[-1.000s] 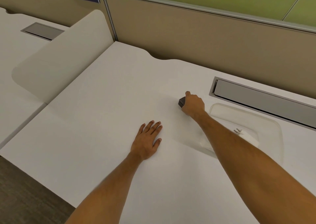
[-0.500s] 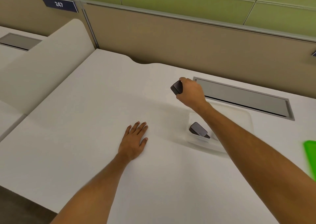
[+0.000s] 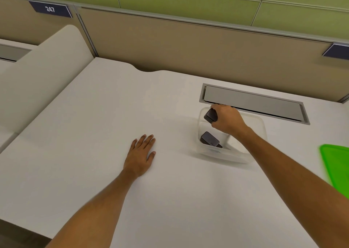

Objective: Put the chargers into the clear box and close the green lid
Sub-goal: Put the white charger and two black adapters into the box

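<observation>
My right hand (image 3: 227, 119) grips a dark grey charger (image 3: 210, 115) and holds it over the far left corner of the clear box (image 3: 253, 159). A second dark charger (image 3: 209, 139) lies inside the box near its left wall. The box stands open on the white desk, right of centre. The green lid (image 3: 336, 169) lies flat at the right edge of the view, apart from the box. My left hand (image 3: 140, 156) rests palm down on the desk, fingers spread, holding nothing.
A grey cable flap (image 3: 253, 102) is set into the desk just behind the box. A beige partition wall (image 3: 188, 45) rises along the back. A white curved divider (image 3: 43, 72) stands at the left. The desk's front edge (image 3: 22, 227) runs at lower left.
My right hand lifted the dark charger off the desk and carried it right to the box's far left corner. The view swung right, bringing the green lid into sight. My left hand stayed flat.
</observation>
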{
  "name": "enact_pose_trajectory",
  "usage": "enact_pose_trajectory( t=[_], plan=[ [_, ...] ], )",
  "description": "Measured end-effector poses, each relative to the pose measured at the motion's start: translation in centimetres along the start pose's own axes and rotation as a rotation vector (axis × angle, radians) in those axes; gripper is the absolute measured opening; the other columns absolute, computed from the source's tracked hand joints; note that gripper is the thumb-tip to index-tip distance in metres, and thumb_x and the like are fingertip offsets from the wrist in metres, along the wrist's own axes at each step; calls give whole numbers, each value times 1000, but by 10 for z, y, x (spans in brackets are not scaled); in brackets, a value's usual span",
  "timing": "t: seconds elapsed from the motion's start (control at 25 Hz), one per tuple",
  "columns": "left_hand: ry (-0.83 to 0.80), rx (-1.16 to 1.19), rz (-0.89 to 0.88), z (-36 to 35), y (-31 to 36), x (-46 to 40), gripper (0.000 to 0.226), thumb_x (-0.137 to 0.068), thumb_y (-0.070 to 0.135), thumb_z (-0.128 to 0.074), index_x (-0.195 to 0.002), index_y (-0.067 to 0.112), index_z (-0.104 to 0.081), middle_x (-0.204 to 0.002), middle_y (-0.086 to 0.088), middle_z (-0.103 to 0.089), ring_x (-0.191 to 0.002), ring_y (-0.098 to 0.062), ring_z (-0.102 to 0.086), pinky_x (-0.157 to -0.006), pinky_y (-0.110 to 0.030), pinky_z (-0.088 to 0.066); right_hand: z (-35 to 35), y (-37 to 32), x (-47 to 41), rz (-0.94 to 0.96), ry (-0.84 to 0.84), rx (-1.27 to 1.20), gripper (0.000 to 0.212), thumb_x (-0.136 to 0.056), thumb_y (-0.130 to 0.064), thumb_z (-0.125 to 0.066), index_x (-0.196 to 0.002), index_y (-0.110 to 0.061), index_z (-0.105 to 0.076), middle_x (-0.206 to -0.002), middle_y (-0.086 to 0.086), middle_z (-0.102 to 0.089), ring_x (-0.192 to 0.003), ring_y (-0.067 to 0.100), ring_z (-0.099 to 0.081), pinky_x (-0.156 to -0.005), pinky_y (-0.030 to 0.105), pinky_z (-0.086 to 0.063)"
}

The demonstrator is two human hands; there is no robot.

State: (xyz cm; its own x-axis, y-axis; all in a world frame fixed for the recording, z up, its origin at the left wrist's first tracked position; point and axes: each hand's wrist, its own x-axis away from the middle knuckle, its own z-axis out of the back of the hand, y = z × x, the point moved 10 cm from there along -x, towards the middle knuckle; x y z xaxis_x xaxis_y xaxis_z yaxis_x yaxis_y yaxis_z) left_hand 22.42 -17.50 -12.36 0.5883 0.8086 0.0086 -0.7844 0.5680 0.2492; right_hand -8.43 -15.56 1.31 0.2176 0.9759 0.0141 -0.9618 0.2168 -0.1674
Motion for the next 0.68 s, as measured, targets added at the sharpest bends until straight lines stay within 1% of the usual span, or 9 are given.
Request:
enact_pose_trajectory(
  t=[0.08, 0.16, 0.36, 0.52, 0.6, 0.68],
  plan=[
    [1, 0, -2, 0, 1, 0, 61, -92, 46, -17, -148, 22, -23, -157, 6, -22, -146, -13, -10, -120, -40, -8, -14, 7, 1, 4, -43, 54, 42, -72, -20, -66, -112, -17, -56, -105, 7, -69, -90, 31, -62, -68, 30, -43],
    [-1, 5, 0, 0, 0, 1, 61, -93, 46, -17, -148, 22, -23, -157, 7, -21, -146, -12, -9, -120, -40, -7, -27, 13, 0, 3, -75, 87, 37, -74, -20, -64, -110, -16, -56, -106, 7, -69, -91, 31, -62, -69, 32, -45],
    [-3, 5, 5, 0, 0, 1, 60, -93, 47, -17, -148, 23, -21, -158, 8, -19, -146, -10, -6, -120, -39, -6, -55, 18, -3, 5, -147, 120, 36, -80, -21, -61, -114, -13, -56, -109, 7, -68, -96, 31, -61, -75, 36, -49],
    [-11, -8, 9, -1, -1, 1, 61, -92, 47, -15, -148, 24, -20, -158, 9, -17, -146, -10, -5, -120, -37, -4, -67, 18, -7, 3, -161, 118, 29, -79, -19, -59, -107, -12, -56, -105, 8, -67, -93, 30, -60, -71, 34, -44],
    [-15, -7, 9, -1, -1, 1, 61, -93, 47, -15, -149, 24, -19, -158, 9, -16, -146, -9, -3, -120, -37, -4, -70, 18, -8, -14, -156, 93, 30, -79, -20, -60, -108, -13, -55, -106, 7, -67, -94, 31, -60, -72, 34, -45],
    [-16, -8, 9, -1, -1, 1, 61, -93, 48, -14, -149, 24, -19, -158, 9, -16, -146, -10, -3, -120, -37, -4, -72, 18, -7, -32, -150, 63, 35, -81, -21, -61, -114, -13, -55, -109, 7, -67, -97, 31, -61, -77, 37, -48]
  ],
)
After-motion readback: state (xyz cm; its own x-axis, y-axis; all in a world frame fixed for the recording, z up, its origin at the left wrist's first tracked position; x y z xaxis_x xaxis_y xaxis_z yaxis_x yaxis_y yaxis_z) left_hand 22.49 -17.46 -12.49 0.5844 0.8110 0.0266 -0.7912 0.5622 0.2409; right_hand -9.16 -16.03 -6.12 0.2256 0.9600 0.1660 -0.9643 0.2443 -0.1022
